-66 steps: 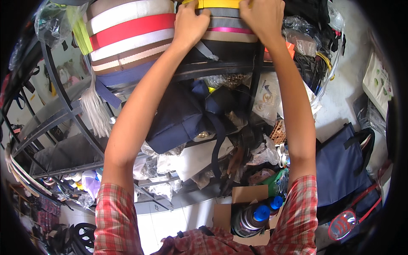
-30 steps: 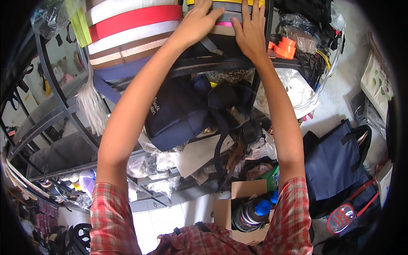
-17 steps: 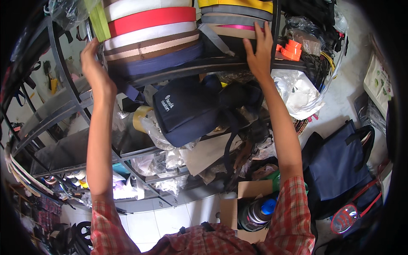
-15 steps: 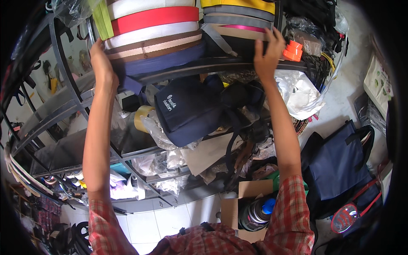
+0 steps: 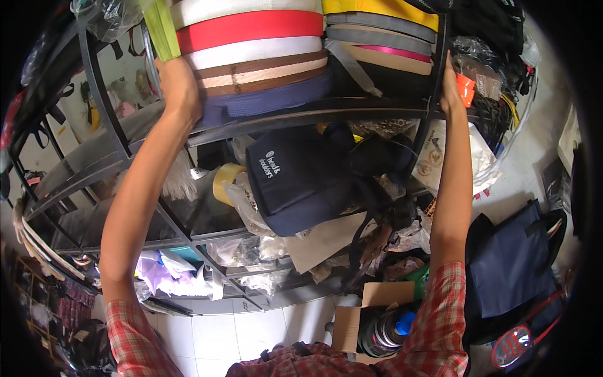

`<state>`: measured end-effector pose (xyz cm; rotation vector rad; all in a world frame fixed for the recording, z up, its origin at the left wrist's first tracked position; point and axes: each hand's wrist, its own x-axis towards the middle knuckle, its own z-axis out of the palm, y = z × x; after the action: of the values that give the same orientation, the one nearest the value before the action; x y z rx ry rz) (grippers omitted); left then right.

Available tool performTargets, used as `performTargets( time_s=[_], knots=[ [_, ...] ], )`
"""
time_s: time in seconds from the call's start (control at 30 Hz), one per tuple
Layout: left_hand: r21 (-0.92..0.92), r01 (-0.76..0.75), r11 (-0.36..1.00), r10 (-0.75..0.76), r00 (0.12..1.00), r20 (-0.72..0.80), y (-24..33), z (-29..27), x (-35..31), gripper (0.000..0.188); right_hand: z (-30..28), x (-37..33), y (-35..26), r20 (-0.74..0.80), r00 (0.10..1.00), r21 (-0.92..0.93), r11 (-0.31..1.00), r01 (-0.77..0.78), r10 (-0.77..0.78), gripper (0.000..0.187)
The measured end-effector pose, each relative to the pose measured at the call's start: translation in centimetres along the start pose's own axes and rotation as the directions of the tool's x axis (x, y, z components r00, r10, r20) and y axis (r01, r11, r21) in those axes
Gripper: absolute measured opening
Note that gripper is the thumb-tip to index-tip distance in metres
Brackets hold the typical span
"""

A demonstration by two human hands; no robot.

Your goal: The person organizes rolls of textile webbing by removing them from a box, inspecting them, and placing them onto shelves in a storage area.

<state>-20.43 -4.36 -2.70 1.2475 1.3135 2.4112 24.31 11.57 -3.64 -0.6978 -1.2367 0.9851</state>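
Note:
A tall stack of webbing rolls [image 5: 251, 32] in red, white, brown and navy fills the left part of the top shelf. Against its left side is my left hand [image 5: 178, 88], just below a lime-green strap [image 5: 162, 30]; its fingers are mostly hidden. To the right lies a second stack of webbing rolls [image 5: 380, 30] in yellow, grey, beige and pink, with a loose grey strip end hanging from it. My right hand [image 5: 451, 88] is edge-on at the outer side of the dark shelf post [image 5: 439, 69], fingers stretched upward. Close beside it is an orange roll [image 5: 465, 89].
A navy backpack [image 5: 301, 176] and a yellowish tape roll [image 5: 226, 182] sit on the shelf below. Under them are plastic-wrapped bundles [image 5: 242, 251]. An open cardboard box [image 5: 347, 330] stands by my body; a blue bag [image 5: 509, 267] is on the right.
My right hand has moved right, from in front of the right-hand stack to the shelf post. The view has shifted, so the shelf appears farther right. My left hand stays beside the left stack.

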Motion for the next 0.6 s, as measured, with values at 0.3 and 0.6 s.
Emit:
performTargets(
  time_s=[0.3,0.6],
  knots=[
    [-0.039,0.074,0.996,-0.064,0.975,0.213,-0.1,-0.3,-1.0,0.067,-2.3,1.1,1.3,0.071,0.997,0.025,1.0,-0.003,0.001,0.059],
    [-0.159,0.101,0.982,-0.082,0.989,0.119,3.4,0.9,-2.8,0.047,-0.1,-0.1,0.1,0.074,0.994,0.031,0.996,-0.088,0.086,0.072]
  ],
)
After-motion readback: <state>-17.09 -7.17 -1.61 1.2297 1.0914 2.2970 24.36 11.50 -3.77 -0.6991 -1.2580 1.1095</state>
